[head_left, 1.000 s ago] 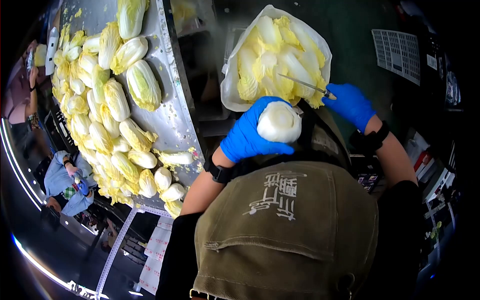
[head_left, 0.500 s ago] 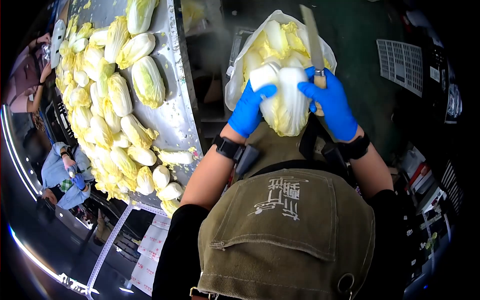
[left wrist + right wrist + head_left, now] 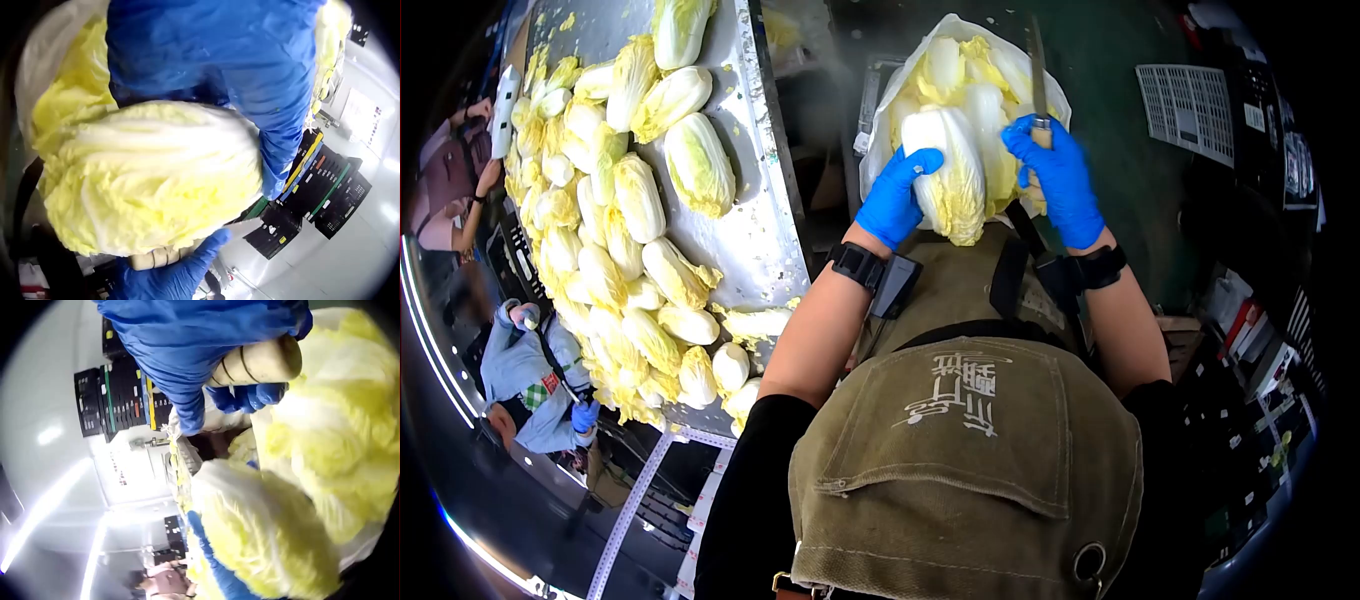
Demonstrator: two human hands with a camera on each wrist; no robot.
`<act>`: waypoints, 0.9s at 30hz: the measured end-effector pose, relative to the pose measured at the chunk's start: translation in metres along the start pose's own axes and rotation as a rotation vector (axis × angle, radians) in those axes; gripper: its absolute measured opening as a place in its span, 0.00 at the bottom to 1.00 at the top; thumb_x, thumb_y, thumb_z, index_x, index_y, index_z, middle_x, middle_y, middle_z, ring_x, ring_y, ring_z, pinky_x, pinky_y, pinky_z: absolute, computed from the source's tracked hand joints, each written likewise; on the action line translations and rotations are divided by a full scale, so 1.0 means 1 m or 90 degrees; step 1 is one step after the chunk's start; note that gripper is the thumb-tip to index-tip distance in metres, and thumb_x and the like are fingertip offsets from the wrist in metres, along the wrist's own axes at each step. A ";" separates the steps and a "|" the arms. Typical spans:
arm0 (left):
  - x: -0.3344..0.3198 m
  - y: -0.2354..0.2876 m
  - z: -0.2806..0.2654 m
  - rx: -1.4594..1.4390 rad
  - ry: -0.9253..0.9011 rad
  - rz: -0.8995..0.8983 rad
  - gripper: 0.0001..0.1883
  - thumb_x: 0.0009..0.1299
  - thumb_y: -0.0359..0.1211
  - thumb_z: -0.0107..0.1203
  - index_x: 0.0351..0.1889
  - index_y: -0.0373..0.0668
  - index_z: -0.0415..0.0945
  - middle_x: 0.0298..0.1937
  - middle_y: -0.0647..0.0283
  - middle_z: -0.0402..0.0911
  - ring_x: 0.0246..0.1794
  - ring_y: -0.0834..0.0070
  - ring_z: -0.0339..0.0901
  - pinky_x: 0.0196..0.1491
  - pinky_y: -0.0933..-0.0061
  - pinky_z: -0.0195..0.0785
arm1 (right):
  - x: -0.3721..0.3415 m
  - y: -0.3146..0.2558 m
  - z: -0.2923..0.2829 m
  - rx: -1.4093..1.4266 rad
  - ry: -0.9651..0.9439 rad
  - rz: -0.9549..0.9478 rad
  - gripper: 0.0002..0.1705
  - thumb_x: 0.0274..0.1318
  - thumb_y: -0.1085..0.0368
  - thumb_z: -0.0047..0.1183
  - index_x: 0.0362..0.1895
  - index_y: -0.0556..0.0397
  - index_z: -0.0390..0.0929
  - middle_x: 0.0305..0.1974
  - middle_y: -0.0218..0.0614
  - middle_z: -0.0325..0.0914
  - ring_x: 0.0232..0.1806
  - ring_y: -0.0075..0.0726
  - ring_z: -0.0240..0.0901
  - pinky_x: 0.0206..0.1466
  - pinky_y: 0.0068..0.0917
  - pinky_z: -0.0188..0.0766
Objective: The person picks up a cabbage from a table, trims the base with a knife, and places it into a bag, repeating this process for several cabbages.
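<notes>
My blue-gloved left hand (image 3: 895,200) grips a napa cabbage (image 3: 948,170), thumb over its white base end, the yellow leafy end pointing toward my apron. In the left wrist view the same cabbage (image 3: 150,181) lies under the left hand (image 3: 212,56). My right hand (image 3: 1060,185), also gloved in blue, holds a knife (image 3: 1038,75) with its blade pointing up and away, to the right of the cabbage. The knife's wooden handle (image 3: 269,362) shows within the right fingers in the right wrist view. Cut-off leaves (image 3: 990,125) lie just beyond the cabbage.
A bin lined with a white plastic bag (image 3: 882,120) stands in front, full of leaves. On the left, a metal table (image 3: 750,215) bears a heap of napa cabbages (image 3: 620,235). A grey crate (image 3: 1190,110) is at right. Another person (image 3: 535,375) stands across the table.
The left hand has turned the cabbage from base-up to lengthwise over the bin. The right hand has come in beside it, knife swung upright. A leaf piece has separated from the cabbage.
</notes>
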State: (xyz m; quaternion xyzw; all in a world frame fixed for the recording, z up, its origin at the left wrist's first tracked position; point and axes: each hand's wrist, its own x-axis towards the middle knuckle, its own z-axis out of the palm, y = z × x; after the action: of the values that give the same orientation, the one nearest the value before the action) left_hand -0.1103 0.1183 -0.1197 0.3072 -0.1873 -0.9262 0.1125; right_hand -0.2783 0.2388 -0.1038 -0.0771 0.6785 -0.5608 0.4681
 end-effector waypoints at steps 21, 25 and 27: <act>0.031 -0.043 0.020 0.690 0.196 0.309 0.48 0.57 0.43 0.68 0.68 0.30 0.51 0.67 0.48 0.58 0.67 0.62 0.59 0.64 0.65 0.60 | 0.018 0.031 -0.008 0.087 0.012 -0.180 0.20 0.45 0.74 0.64 0.42 0.57 0.70 0.38 0.32 0.74 0.38 0.25 0.73 0.40 0.23 0.75; 0.041 -0.046 0.037 0.368 0.173 0.162 0.36 0.59 0.39 0.67 0.62 0.36 0.62 0.56 0.54 0.71 0.53 0.68 0.72 0.53 0.70 0.70 | 0.026 0.041 -0.010 0.047 -0.030 -0.164 0.21 0.43 0.72 0.66 0.40 0.55 0.69 0.37 0.30 0.71 0.37 0.22 0.70 0.40 0.21 0.73; 0.040 -0.045 0.041 0.312 0.188 0.141 0.33 0.59 0.39 0.66 0.60 0.38 0.64 0.51 0.57 0.74 0.50 0.71 0.73 0.52 0.72 0.70 | 0.023 0.035 -0.013 0.070 -0.040 -0.133 0.20 0.44 0.71 0.66 0.38 0.54 0.68 0.34 0.27 0.69 0.34 0.20 0.68 0.37 0.20 0.71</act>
State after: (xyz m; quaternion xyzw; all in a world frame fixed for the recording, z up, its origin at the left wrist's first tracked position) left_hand -0.1710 0.1573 -0.1285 0.4343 -0.4191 -0.7809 0.1612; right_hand -0.2852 0.2456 -0.1468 -0.1393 0.6199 -0.6402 0.4317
